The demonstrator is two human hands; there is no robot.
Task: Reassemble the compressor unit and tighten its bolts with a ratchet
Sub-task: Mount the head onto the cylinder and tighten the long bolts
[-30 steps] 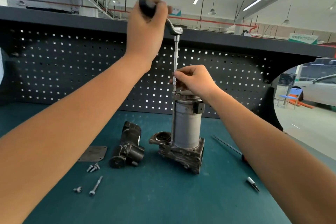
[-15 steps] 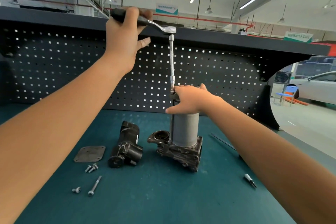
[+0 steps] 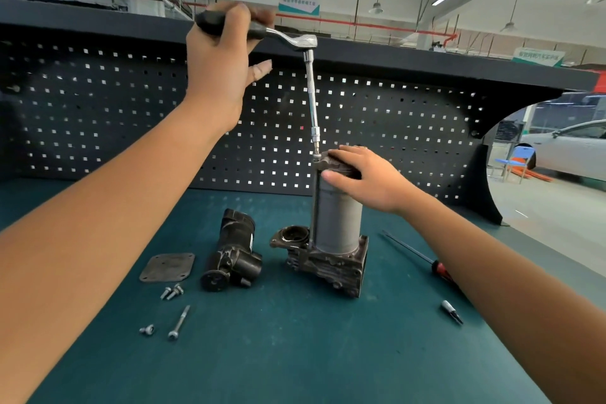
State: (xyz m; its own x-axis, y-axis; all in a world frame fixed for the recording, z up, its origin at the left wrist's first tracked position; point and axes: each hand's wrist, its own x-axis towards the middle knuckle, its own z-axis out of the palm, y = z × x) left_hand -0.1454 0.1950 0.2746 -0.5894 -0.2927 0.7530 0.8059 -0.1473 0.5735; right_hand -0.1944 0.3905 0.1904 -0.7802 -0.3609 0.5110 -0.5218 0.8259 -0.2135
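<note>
Compressor unit (image 3: 337, 216): right hand (image 3: 367, 177) moved from extension (image 3: 311, 98) to cap (image 3: 323, 161), pressing flat. Left hand (image 3: 219, 56) grip wraps ratchet (image 3: 295, 39), swung leftward; bolt likely tightening.

Red-handled screwdriver (image 3: 441, 271) on teal bench (image 3: 295, 354) at 4 o'clock; small bit (image 3: 452, 311) nearer, apart. Black pegboard (image 3: 98, 115) at 12. White car (image 3: 574, 147), blue chair (image 3: 515, 162) at 3.
</note>
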